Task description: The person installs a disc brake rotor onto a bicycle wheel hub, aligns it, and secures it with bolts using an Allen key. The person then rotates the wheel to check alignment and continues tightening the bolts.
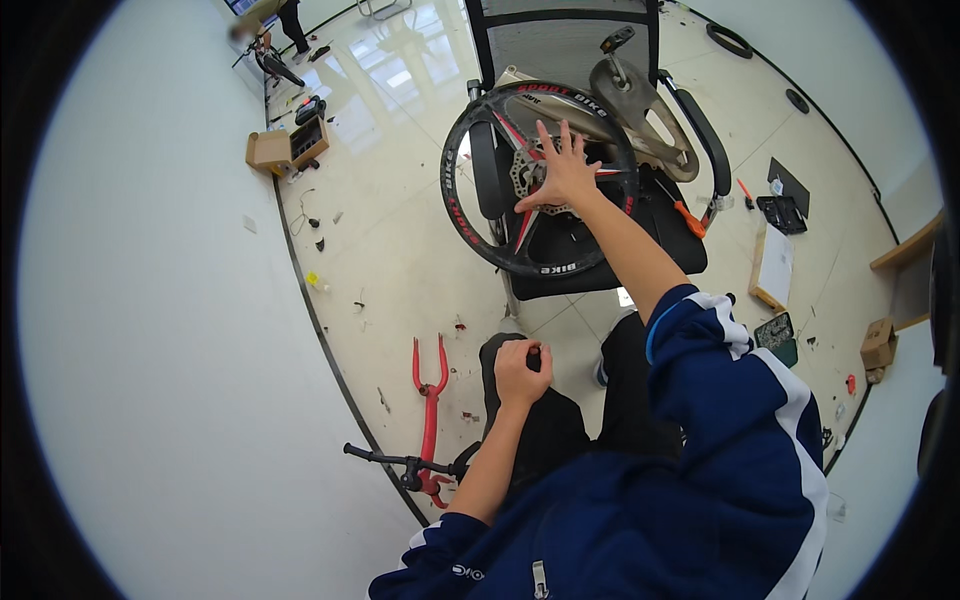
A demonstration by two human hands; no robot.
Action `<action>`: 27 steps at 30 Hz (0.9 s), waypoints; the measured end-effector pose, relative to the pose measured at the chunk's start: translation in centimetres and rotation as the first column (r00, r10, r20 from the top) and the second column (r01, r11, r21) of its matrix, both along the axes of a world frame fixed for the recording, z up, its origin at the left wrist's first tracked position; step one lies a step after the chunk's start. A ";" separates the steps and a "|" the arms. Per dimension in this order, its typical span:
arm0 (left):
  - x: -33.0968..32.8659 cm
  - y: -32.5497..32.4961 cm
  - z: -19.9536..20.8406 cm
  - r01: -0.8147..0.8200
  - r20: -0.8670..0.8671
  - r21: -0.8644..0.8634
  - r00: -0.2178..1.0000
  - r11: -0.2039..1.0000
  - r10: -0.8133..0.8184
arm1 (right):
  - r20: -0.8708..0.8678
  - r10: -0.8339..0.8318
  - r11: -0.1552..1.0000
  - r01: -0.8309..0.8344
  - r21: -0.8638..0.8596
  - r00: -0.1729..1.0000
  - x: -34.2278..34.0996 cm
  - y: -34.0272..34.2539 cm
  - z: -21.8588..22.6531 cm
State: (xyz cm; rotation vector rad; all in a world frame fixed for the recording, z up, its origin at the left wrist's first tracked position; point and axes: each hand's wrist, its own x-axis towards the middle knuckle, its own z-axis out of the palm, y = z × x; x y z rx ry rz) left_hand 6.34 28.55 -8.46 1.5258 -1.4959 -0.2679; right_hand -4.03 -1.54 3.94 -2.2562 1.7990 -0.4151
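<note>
A black office chair (pixel 690 245) carries a black bicycle wheel (pixel 470 215) with red spokes, lying tilted on its seat. The right hand (pixel 562 172) presses flat on the hub's brake disc (pixel 524 172), fingers spread, steadying the wheel. The left hand (pixel 520 372) rests on the knee, fingers curled around a small dark tool (pixel 534 356). Judged next: bringing that tool to the hub.

My view is bright and evenly lit. Window glare streaks the glossy floor (pixel 400 60) at the upper middle of the frame. Shadows are soft and faint. The fisheye bends straight edges toward the rim, with black corners. The far upper left looks blurred.
</note>
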 end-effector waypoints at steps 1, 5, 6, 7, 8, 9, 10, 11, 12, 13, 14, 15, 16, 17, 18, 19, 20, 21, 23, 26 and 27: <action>0.0 0.0 0.0 0.006 0.016 0.006 1.000 1.000 -0.006 | 0.002 -0.023 0.999 0.023 0.044 1.000 0.6 -0.5 0.0; -0.1 0.3 0.2 0.023 0.059 0.026 0.998 0.999 -0.025 | -0.059 -0.108 0.982 0.116 0.150 0.992 1.9 -0.5 -0.6; -0.1 0.4 0.3 0.032 0.066 0.024 0.997 0.999 -0.034 | -0.058 -0.108 0.984 0.115 0.134 0.992 1.9 -0.4 -0.6; -0.1 0.5 0.4 0.042 0.072 0.022 0.996 0.999 -0.043 | -0.052 -0.102 0.985 0.109 0.134 0.993 1.8 -0.6 -0.8; -0.1 0.6 0.4 0.052 0.078 0.020 0.996 0.998 -0.053 | -0.046 -0.098 0.986 0.103 0.134 0.994 1.7 -1.0 -1.0; -0.1 0.6 0.4 0.055 0.076 0.022 0.996 0.998 -0.056 | -0.038 -0.091 0.987 0.095 0.131 0.995 1.8 -1.2 -0.9; -0.1 0.7 0.4 0.058 0.073 0.023 0.996 0.998 -0.059 | -0.053 -0.098 0.986 0.104 0.128 0.994 2.0 -0.9 -0.7; -0.1 0.7 0.4 0.061 0.071 0.023 0.996 0.998 -0.062 | -0.062 -0.101 0.987 0.107 0.119 0.993 2.1 -0.9 -0.9; -0.2 0.7 0.4 0.066 0.066 0.024 0.996 0.998 -0.067 | -0.069 -0.105 0.988 0.112 0.108 0.992 2.1 -0.9 -1.1; -0.3 0.7 0.4 0.071 0.061 0.024 0.996 0.997 -0.072 | -0.076 -0.109 0.988 0.116 0.098 0.991 2.0 -0.9 -1.2; -0.4 0.6 0.4 0.076 0.055 0.024 0.996 0.997 -0.077 | -0.077 -0.109 0.990 0.115 0.078 0.991 1.9 -0.9 -1.3; -0.4 0.6 0.5 0.076 0.053 0.025 0.996 0.997 -0.077 | -0.078 -0.105 0.992 0.110 0.059 0.991 1.9 -0.9 -1.3; -0.5 0.6 0.5 0.077 0.051 0.025 0.996 0.997 -0.078 | -0.079 -0.102 0.994 0.105 0.040 0.992 1.8 -0.8 -1.3; -0.5 0.6 0.6 0.078 0.048 0.025 0.996 0.997 -0.079 | -0.081 -0.104 0.994 0.107 0.037 0.991 1.7 -0.7 -1.3; -0.5 0.6 0.7 0.077 0.045 0.019 0.996 0.997 -0.078 | -0.076 -0.105 0.994 0.107 0.034 0.992 1.6 -0.6 -1.2; -0.5 0.6 0.9 0.077 0.042 0.013 0.996 0.997 -0.078 | -0.072 -0.105 0.994 0.108 0.030 0.992 1.5 -0.6 -1.1; -0.6 0.6 1.0 0.077 0.039 0.007 0.996 0.997 -0.078 | -0.069 -0.107 0.994 0.108 0.024 0.992 1.5 -0.5 -1.1; -0.5 0.5 0.9 0.073 0.037 0.008 0.997 0.997 -0.073 | -0.062 -0.098 0.994 0.100 0.032 0.993 1.6 -0.3 -0.9; -0.4 0.6 0.7 0.065 0.035 0.011 0.997 0.998 -0.065 | -0.046 -0.081 0.995 0.083 0.047 0.996 1.9 0.0 -0.5; -0.7 0.6 0.8 0.067 0.038 0.007 0.997 0.998 -0.068 | -0.020 -0.061 0.998 0.061 0.010 0.998 1.3 0.5 -0.2; -0.8 0.6 0.7 0.067 0.043 0.013 0.997 0.998 -0.067 | -0.010 -0.057 0.998 0.057 -0.005 0.998 1.2 0.6 0.0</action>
